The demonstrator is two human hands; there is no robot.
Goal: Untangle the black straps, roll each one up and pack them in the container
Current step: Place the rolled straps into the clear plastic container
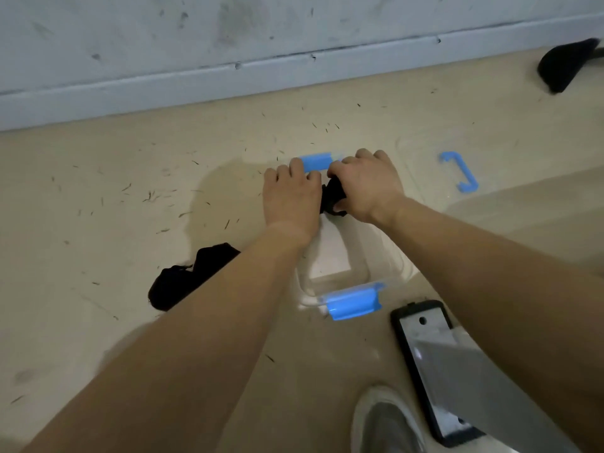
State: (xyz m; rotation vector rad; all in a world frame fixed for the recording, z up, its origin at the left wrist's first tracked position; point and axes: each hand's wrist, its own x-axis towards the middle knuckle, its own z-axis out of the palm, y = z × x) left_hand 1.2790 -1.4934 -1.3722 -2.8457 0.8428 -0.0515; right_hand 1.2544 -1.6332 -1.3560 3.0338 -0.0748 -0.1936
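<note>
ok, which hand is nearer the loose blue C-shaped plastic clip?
Right. The right hand is left of the loose blue C-shaped plastic clip, not touching; the left hand is farther left.

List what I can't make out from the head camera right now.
Head view:
- black strap between left hand and right hand: mostly covered; rolled or not, unclear.
- floor strap pile: left forearm hides its right end.
- black item, top right: cut by the frame edge, blurred.

Black-cased phone (pixel 410 331) on beige floor (pixel 98 223), grey shoe (pixel 385 420) just beside it, scuffed grey wall (pixel 163 34) behind
</note>
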